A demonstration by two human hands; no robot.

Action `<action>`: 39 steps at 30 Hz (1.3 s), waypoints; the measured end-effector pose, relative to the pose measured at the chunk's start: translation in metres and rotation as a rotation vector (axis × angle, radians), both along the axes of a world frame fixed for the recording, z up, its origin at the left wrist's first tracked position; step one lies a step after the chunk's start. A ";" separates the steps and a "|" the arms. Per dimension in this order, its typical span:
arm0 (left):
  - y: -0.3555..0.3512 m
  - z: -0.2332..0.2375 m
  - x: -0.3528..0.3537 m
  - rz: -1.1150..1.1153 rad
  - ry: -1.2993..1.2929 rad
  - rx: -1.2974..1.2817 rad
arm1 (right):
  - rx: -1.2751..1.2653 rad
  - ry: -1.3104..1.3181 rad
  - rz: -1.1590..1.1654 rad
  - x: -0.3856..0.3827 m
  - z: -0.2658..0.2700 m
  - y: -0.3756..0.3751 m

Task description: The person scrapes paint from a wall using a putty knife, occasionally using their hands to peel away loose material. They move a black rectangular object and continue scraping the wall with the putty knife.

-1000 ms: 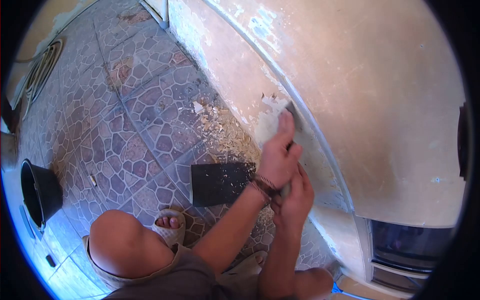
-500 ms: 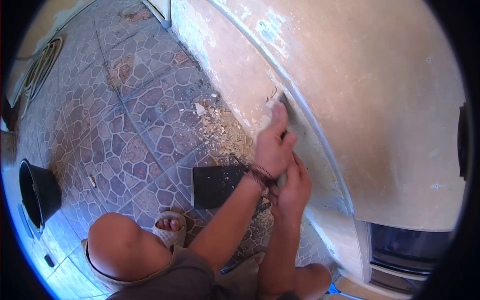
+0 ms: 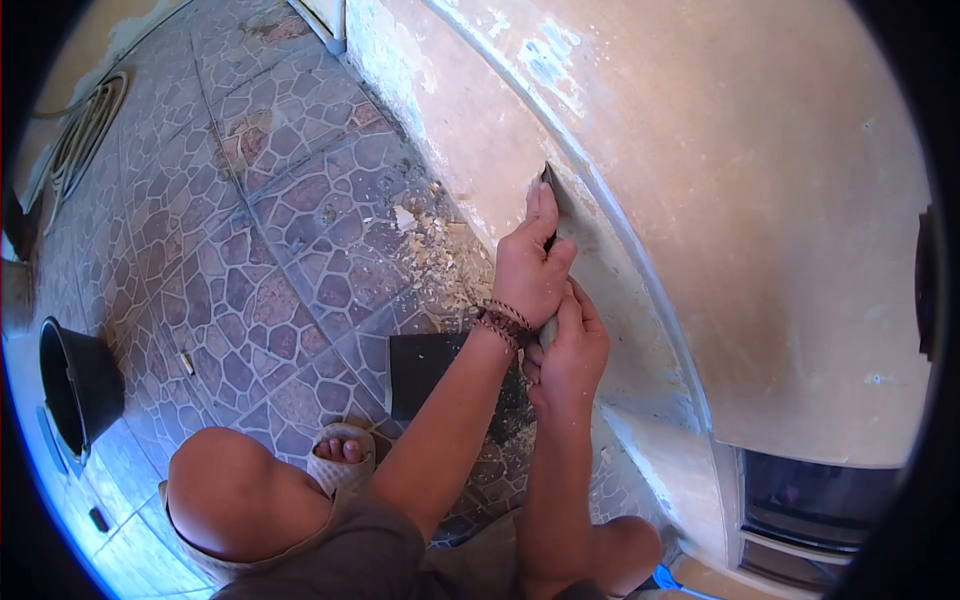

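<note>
I crouch by a peach-coloured wall [image 3: 760, 200] and hold a scraper [image 3: 552, 195] against its lower band. My left hand [image 3: 532, 265], with a braided cord at the wrist, presses fingers flat on the blade near its tip. My right hand [image 3: 568, 358] grips the scraper's handle just below and behind the left hand. The blade's edge touches the wall where paint is bare. Pale paint flakes [image 3: 440, 262] lie on the floor under the scraped strip.
A dark flat sheet [image 3: 425, 368] lies on the stone-pattern tile floor [image 3: 270, 230] under my forearms. A black bucket [image 3: 75, 385] stands at the left. A coiled hose [image 3: 85, 135] lies at upper left. My knee and sandalled foot [image 3: 340, 455] are below. A dark opening [image 3: 815, 500] sits at lower right.
Both hands have pushed the scraper up and to the left along the wall's lower band. The white patch of loose paint seen earlier near the blade is gone.
</note>
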State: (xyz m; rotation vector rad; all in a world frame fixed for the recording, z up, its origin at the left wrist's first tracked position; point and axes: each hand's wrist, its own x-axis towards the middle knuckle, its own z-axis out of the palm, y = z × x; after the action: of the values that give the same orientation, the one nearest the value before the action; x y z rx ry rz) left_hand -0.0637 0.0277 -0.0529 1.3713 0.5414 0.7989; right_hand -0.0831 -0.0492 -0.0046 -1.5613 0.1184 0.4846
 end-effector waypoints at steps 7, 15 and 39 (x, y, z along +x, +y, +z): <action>-0.066 -0.004 -0.009 -0.062 -0.098 -0.003 | -0.105 0.022 -0.052 -0.016 0.003 -0.060; -0.031 -0.007 -0.023 -0.207 -0.093 0.090 | -0.169 -0.141 0.003 -0.035 -0.033 -0.057; 0.015 -0.008 0.003 0.113 -0.049 0.112 | -0.131 -0.087 0.095 0.021 -0.022 0.007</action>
State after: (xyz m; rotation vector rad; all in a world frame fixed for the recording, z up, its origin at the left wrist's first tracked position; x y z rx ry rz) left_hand -0.0602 0.0429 -0.0611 1.4292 0.5463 0.9639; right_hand -0.0621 -0.0417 -0.0266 -1.7197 0.0090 0.4905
